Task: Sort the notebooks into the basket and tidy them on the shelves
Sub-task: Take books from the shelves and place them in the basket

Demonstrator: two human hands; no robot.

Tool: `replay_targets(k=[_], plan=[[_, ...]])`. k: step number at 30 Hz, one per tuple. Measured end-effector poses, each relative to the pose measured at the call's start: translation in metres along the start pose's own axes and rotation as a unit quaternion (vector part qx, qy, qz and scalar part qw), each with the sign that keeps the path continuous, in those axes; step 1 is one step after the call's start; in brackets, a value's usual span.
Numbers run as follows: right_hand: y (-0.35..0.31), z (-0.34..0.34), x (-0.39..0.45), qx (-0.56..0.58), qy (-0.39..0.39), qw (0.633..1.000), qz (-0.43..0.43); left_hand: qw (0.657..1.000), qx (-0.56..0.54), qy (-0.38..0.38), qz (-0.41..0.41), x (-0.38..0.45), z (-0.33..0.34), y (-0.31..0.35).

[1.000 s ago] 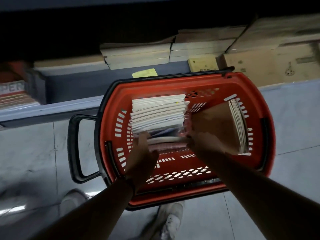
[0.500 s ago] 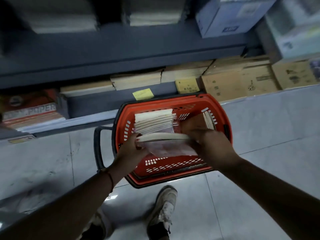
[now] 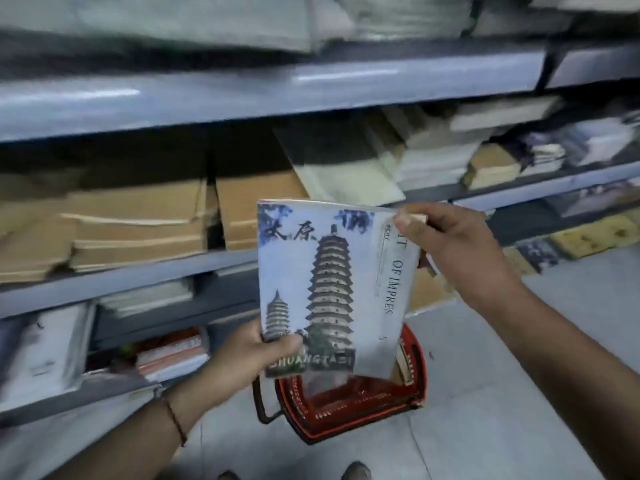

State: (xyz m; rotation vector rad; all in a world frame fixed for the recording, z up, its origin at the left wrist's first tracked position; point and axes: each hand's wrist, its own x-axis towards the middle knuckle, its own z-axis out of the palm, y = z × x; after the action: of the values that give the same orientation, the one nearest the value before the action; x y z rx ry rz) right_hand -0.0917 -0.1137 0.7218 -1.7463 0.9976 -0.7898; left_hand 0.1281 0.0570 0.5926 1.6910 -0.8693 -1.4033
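Observation:
I hold a thin stack of notebooks (image 3: 329, 282) upright in front of the shelves; the front cover shows a pale blue pagoda picture. My left hand (image 3: 256, 355) grips its lower left corner. My right hand (image 3: 450, 247) pinches the upper right corner, thumb on the cover. Below on the floor stands the red basket (image 3: 349, 414) with a black handle, mostly hidden behind the notebooks; a few notebooks lean at its right wall.
Grey metal shelves (image 3: 242, 95) fill the view. Brown paper-wrapped stacks (image 3: 138, 223) lie on the middle shelf at left, loose notebook piles (image 3: 433, 157) at right. Lower shelves hold more packs (image 3: 169, 355). The tiled floor (image 3: 502, 393) lies at right; my shoes (image 3: 356, 472) show at the bottom.
Both hands have lifted the notebooks out of the basket up to shelf height. The view has swung up from the basket to the shelves.

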Motion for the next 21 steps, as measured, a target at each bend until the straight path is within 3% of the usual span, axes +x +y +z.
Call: replay_targets(k=[4, 11, 16, 21], plan=[[-0.083, -0.005, -0.003, 0.121, 0.033, 0.992, -0.014, 0.996, -0.064, 0.031, 0.062, -0.065, -0.01, 0.076], [-0.185, 0.005, -0.03, 0.124, -0.092, 0.985, -0.081, 0.951, -0.126, 0.199, 0.202, -0.158, -0.056, 0.173], [-0.223, 0.032, -0.047, 0.114, -0.186, 0.969, -0.115, 0.901, -0.138, 0.254, 0.324, -0.208, -0.091, 0.232], [-0.273, 0.06, -0.049, 0.168, -0.228, 0.939, -0.193, 0.853, -0.146, 0.335, 0.373, -0.243, -0.126, 0.274]])
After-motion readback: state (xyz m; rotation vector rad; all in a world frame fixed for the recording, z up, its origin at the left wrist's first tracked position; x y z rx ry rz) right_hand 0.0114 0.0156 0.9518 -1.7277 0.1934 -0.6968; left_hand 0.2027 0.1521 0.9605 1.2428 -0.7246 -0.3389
